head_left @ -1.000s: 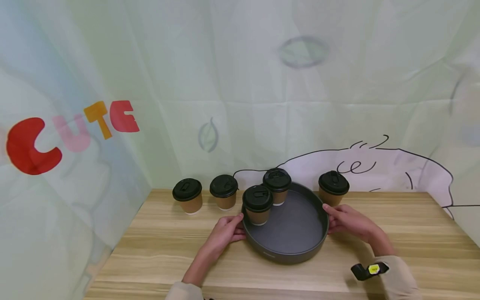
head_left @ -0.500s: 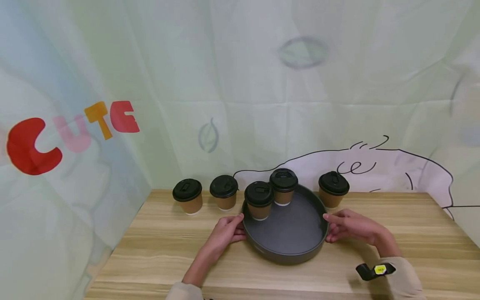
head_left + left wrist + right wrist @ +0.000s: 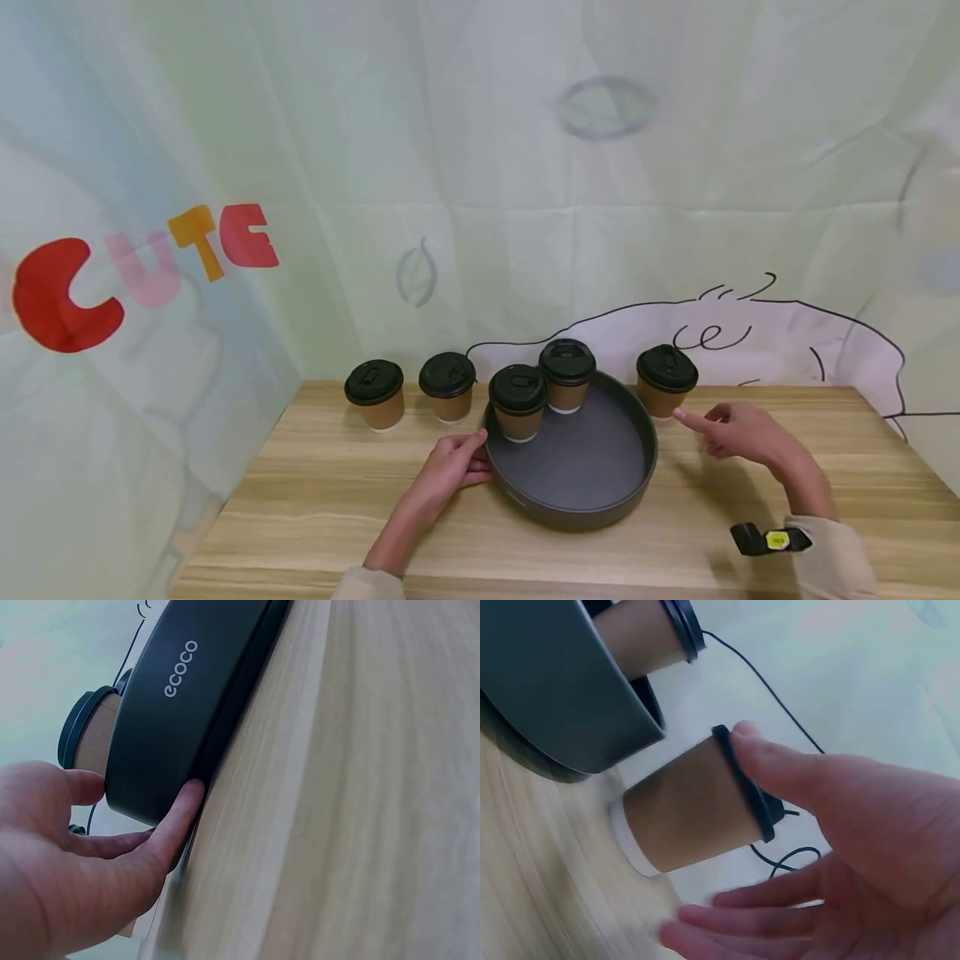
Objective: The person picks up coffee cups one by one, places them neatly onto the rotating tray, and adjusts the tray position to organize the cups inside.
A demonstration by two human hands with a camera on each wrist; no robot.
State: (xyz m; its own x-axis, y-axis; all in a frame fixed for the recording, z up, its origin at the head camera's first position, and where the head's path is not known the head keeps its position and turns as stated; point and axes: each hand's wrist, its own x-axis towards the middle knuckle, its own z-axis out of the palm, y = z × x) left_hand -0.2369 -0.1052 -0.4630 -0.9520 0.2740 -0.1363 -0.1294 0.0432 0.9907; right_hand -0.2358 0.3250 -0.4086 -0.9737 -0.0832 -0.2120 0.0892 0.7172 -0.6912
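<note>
Left hand (image 3: 446, 471) pinches gray tray (image 3: 581, 471); right hand (image 3: 742, 432) relaxed, empty, near rightmost cup (image 3: 666, 382).

The tray (image 3: 600, 467) is dark grey, lettered in white. The cups (image 3: 384, 413) are brown with black lids (image 3: 373, 381) and white bases (image 3: 632, 840). The table (image 3: 300, 517) has pale, streaked wood grain. The far backdrop (image 3: 487, 167) is pale green, its blurred leaf prints (image 3: 609, 108) perhaps greyer; the letters (image 3: 56, 308) at left are red, pink and orange.
</note>
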